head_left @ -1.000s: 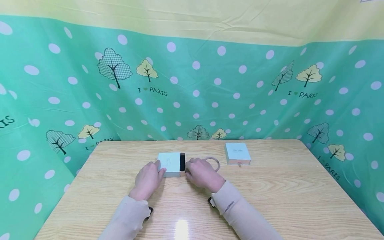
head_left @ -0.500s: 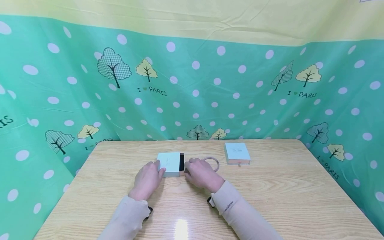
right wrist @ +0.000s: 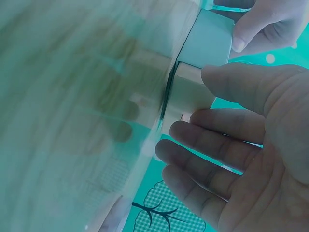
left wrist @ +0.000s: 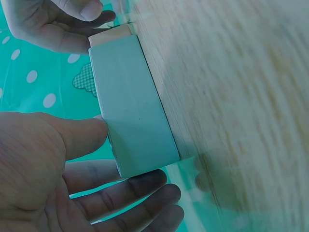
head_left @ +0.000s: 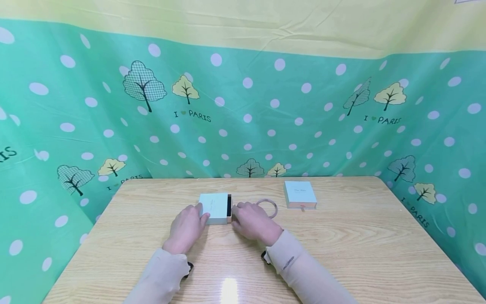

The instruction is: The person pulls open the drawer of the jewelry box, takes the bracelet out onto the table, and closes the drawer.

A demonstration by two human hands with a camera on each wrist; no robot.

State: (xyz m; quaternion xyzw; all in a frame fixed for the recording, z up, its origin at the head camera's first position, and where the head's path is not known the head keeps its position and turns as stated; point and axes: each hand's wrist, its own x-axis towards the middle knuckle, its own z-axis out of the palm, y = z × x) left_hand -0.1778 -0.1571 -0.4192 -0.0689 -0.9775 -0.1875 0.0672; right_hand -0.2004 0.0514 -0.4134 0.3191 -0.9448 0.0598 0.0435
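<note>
A pale blue drawer gift box (head_left: 214, 207) lies on the table, its peach inner tray (head_left: 229, 220) sticking out a little at the right with a narrow strip of dark lining showing. My left hand (head_left: 187, 226) holds the sleeve's left end, thumb at the edge of the top face and fingers behind the end, as the left wrist view shows. At the tray's front is my right hand (head_left: 252, 220); in the right wrist view its fingers (right wrist: 207, 159) are nearly straight, with the thumb at the tray's upper edge. A greyish-pink bangle (head_left: 276, 209) lies just beyond the right hand.
A second pale blue box (head_left: 301, 192) with a small pull tab sits closed at the back right of the wooden table (head_left: 360, 245). A green dotted curtain (head_left: 243, 139) hangs behind the table's back edge.
The tray has slid left further into the sleeve, so less dark lining shows. My right hand has shifted slightly left with it. My left hand stays in place.
</note>
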